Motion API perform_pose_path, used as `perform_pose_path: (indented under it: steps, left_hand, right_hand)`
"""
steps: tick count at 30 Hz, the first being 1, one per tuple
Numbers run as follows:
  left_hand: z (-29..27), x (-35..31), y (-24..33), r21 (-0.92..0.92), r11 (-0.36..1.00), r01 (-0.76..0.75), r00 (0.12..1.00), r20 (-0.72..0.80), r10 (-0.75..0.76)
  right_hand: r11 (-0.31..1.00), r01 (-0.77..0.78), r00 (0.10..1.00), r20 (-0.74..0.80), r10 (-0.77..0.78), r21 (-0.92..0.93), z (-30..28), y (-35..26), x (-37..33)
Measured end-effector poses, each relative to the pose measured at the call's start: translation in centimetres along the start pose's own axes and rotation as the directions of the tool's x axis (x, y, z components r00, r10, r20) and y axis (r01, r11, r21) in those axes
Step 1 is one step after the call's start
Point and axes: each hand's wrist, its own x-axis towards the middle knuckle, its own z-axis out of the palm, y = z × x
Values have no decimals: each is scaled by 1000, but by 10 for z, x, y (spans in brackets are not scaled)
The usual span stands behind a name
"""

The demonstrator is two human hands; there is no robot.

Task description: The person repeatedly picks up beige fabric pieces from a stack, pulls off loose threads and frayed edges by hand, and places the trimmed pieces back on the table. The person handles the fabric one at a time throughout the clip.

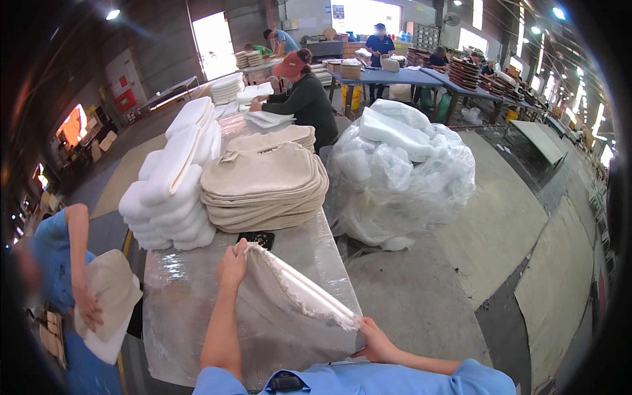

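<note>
A beige fabric cushion cover [283, 322] is stretched between my hands, tilted over the near end of the table. Its frayed open edge faces up and away from me, and a white foam pad [308, 288] shows inside the opening. My left hand [232, 264] is closed on the upper left corner of the cover. At the lower right corner, the fingers of my right hand [375, 340] pinch the edge where cover and foam meet. Just beyond my left hand lies a small dark object with a patterned face [258, 238], partly tucked against a stack of beige covers [263, 178].
White foam pads [172, 191] are piled left of the covers on the plastic-wrapped table [178, 309]. A big clear bag of white foam [401, 171] stands right of it. A co-worker [56, 257] handles a cushion at left; another in a red cap [306, 99] works at the far end.
</note>
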Motion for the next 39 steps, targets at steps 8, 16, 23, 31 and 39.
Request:
perform_pose_path:
  steps: [8,16,23,31,39]
  left_hand:
    - [0,-20,5,245,965,99,994,19,-107]
    - [53,-40,-34,142,990,-24,999,40,18]
    - [87,-140,-72,-340,940,18,841,514,170]
    - [-4,-234,-32,-529,818,225,511,779,364]
    - [62,-299,-114,-269,914,305,247,949,196]
  right_hand:
    - [939,-324,945,75,317,112,-4,21,53]
    - [924,-377,926,17,377,71,-5,40,89]
    - [966,-239,970,17,242,-102,-49,61,78]
    - [903,186,975,-43,-219,-388,-109,1,53]
    - [715,151,988,82,-130,-683,-126,-12,5]
